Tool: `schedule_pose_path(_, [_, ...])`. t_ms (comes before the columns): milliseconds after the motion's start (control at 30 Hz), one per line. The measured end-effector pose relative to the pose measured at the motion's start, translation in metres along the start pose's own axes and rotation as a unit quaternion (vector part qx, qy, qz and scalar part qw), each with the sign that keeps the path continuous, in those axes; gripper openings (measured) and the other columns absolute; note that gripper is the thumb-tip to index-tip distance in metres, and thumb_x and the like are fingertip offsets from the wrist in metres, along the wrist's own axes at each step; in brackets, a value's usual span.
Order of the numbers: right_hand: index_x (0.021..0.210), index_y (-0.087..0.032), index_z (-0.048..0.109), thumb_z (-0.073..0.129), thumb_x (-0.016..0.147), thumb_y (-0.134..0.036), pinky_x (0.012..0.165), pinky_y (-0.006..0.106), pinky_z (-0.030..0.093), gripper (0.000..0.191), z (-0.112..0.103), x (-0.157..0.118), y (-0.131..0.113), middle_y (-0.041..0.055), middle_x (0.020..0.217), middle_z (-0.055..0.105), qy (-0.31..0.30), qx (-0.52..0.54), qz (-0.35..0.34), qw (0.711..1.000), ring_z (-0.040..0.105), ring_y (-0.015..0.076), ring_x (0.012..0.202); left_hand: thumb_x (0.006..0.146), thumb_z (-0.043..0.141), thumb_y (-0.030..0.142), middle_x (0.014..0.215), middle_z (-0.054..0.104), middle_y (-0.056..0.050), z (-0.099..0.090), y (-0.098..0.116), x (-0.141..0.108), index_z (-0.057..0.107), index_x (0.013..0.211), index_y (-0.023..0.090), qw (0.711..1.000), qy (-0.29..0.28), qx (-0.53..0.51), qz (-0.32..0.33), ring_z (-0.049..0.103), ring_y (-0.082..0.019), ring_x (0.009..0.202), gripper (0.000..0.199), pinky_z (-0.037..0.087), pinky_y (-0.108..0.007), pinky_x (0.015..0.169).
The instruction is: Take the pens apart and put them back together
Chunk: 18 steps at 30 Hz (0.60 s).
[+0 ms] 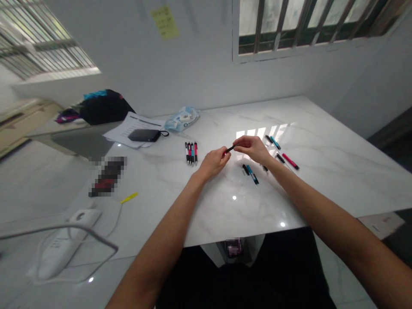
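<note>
Both hands meet above the middle of the white marbled table. A dark pen piece [229, 149] runs between them. My left hand [215, 163] is closed round its lower left end, where a bit of red shows. The fingertips of my right hand [251, 147] pinch its other end. Left of my hands, several assembled pens [191, 153] lie side by side. Nearer the front edge are blue and black pen parts [252, 174]. Beyond my right wrist lie a red pen part [290, 161], a black one [280, 158] and a blue one [275, 142].
Papers [120, 133] and a black pouch [144, 135] lie at the back left, beside a blue-white packet [183, 119]. A white power strip [69, 244] with a grey cable and a yellow strip [129, 198] are at the left. The table's front edge [225, 237] is close to my lap.
</note>
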State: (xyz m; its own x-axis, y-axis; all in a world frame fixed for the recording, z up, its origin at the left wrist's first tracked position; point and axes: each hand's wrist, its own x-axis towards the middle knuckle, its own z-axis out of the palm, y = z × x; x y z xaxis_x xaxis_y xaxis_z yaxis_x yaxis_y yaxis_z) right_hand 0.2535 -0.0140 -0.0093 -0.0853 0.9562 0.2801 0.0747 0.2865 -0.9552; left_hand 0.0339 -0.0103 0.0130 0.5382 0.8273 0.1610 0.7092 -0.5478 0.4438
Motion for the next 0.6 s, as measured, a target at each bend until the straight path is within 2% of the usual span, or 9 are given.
schedule_pose_path(167, [0.091, -0.024, 0.084, 0.092, 0.076, -0.062, 0.079, 0.04, 0.062, 0.041, -0.003, -0.004, -0.003, 0.0065, 0.088, 0.084, 0.006, -0.068, -0.02, 0.997, 0.077, 0.0234, 0.079, 0.114, 0.045, 0.042, 0.091, 0.074, -0.008, 0.001, 0.002, -0.001, 0.063, 0.096, 0.023, 1.0, -0.003, 0.018, 0.012, 0.067, -0.026, 0.083, 0.031, 0.04, -0.034, 0.073])
schedule_pose_path(300, [0.084, -0.023, 0.083, 0.084, 0.085, -0.069, 0.068, 0.036, 0.055, 0.046, -0.009, -0.006, -0.007, 0.0063, 0.074, 0.08, 0.009, -0.159, -0.022, 0.987, 0.072, 0.0215, 0.07, 0.116, 0.042, 0.041, 0.092, 0.074, -0.007, 0.004, 0.002, 0.0, 0.064, 0.101, 0.023, 1.0, -0.002, 0.018, 0.012, 0.067, -0.025, 0.083, 0.032, 0.041, -0.034, 0.074])
schedule_pose_path(367, [0.089, -0.022, 0.083, 0.083, 0.086, -0.068, 0.068, 0.035, 0.055, 0.046, -0.012, -0.005, -0.007, 0.0052, 0.073, 0.079, -0.004, -0.159, -0.023, 0.987, 0.072, 0.0205, 0.07, 0.116, 0.041, 0.039, 0.093, 0.074, -0.007, 0.006, 0.002, 0.001, 0.064, 0.103, 0.023, 1.0, 0.0, 0.008, 0.016, 0.066, -0.025, 0.084, 0.031, 0.041, -0.034, 0.075])
schedule_pose_path(467, [0.102, -0.022, 0.083, 0.087, 0.083, -0.064, 0.072, 0.036, 0.057, 0.047, -0.016, -0.003, -0.007, 0.0051, 0.082, 0.081, -0.032, -0.131, -0.032, 0.99, 0.073, 0.0202, 0.075, 0.116, 0.039, 0.038, 0.094, 0.073, -0.008, 0.007, 0.002, 0.002, 0.064, 0.102, 0.023, 1.0, 0.004, -0.001, 0.021, 0.066, -0.025, 0.085, 0.032, 0.04, -0.035, 0.076])
schedule_pose_path(533, [0.098, -0.021, 0.083, 0.084, 0.085, -0.064, 0.074, 0.036, 0.057, 0.044, -0.018, -0.003, -0.007, 0.006, 0.084, 0.081, -0.044, -0.133, -0.032, 0.99, 0.073, 0.0204, 0.076, 0.115, 0.04, 0.039, 0.092, 0.073, -0.008, 0.007, 0.002, 0.003, 0.063, 0.1, 0.023, 1.0, 0.009, 0.003, 0.023, 0.065, -0.026, 0.084, 0.032, 0.039, -0.035, 0.075])
schedule_pose_path(600, [0.086, -0.021, 0.08, 0.078, 0.091, -0.065, 0.071, 0.036, 0.056, 0.045, -0.018, -0.004, -0.008, 0.0064, 0.078, 0.08, -0.05, -0.161, -0.026, 0.985, 0.071, 0.0196, 0.072, 0.114, 0.045, 0.04, 0.092, 0.073, -0.008, 0.007, 0.003, 0.003, 0.063, 0.1, 0.023, 1.0, 0.012, 0.01, 0.022, 0.065, -0.025, 0.083, 0.029, 0.038, -0.035, 0.073])
